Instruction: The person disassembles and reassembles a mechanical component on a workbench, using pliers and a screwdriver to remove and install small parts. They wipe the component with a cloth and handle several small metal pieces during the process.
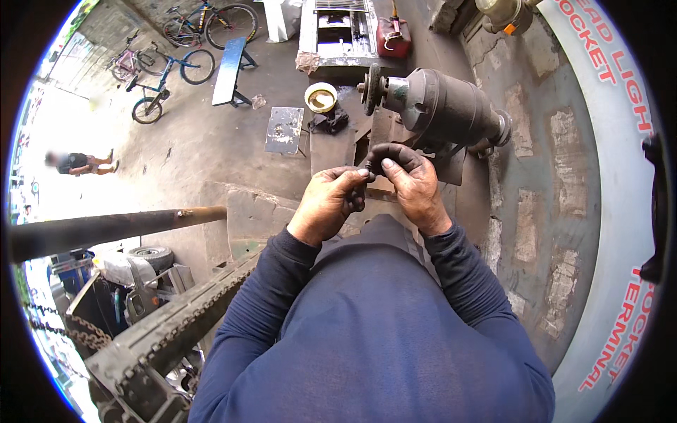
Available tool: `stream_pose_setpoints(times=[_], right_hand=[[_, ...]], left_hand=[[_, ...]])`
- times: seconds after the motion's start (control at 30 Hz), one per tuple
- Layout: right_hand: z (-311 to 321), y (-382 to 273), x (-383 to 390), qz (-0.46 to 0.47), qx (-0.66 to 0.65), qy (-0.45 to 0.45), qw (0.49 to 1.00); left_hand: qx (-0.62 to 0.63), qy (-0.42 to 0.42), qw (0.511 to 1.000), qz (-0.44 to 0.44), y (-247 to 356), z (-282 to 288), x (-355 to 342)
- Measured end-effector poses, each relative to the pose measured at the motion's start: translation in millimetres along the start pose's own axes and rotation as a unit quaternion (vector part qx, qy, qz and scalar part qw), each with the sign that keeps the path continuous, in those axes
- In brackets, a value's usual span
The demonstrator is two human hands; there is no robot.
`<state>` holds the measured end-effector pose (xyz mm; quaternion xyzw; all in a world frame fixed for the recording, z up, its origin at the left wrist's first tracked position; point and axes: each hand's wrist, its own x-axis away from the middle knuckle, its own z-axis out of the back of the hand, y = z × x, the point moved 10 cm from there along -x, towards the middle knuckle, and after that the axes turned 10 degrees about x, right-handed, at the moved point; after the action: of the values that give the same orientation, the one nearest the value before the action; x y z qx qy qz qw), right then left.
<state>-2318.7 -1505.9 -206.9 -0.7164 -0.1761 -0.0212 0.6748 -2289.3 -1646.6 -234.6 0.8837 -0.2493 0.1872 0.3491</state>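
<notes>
In front of my chest, my left hand [328,200] and my right hand [414,182] meet, with blackened fingertips pinched close together. Between the thumbs and forefingers seems to be a small dark piece [370,168], too small and dark to name. Both hands are closed, the left one's lower fingers curled inward. Just beyond them stands a large grey cylindrical motor [451,106], with a round wheel [372,89] on its left end. Neither hand touches it.
A yellow-rimmed bucket [321,98], a worn stool [284,131] and a blue bench [230,72] stand ahead. Near the red can [393,39] is a metal frame [338,32]. On the left are a pipe [120,229], a chained beam [176,321], bicycles [159,84] and a person [81,163].
</notes>
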Motion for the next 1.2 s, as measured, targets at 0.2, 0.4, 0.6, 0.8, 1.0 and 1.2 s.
stream_pose_setpoints(times=[0.2, 0.4, 0.6, 0.8, 1.0, 1.2], right_hand=[[-15.0, -16.4, -21.5, 0.049, 0.127, -0.067, 0.988], [-12.9, -21.8, -40.4, 0.05, 0.172, -0.065, 0.982], [1.7, -25.0, -58.0, 0.066, 0.242, -0.067, 0.966], [17.6, -42.6, -70.4, 0.126, 0.24, -0.103, 0.957], [32.3, -41.4, -80.2, 0.13, 0.211, -0.142, 0.958], [37.3, -23.7, -83.1, 0.048, 0.088, -0.205, 0.974]], left_hand=[[0.039, -0.03, 0.998, 0.044, 15.0, 17.1, -22.4], [0.001, -0.015, 1.0, 0.024, 24.6, 17.5, -36.5], [-0.274, -0.032, 0.96, -0.056, 52.5, -0.7, -46.8], [-0.272, -0.004, 0.956, -0.114, 52.2, -15.5, -53.5], [-0.334, 0.05, 0.912, -0.233, 64.9, -32.3, -48.8], [-0.375, 0.051, 0.896, -0.233, 65.0, -46.1, -47.3]])
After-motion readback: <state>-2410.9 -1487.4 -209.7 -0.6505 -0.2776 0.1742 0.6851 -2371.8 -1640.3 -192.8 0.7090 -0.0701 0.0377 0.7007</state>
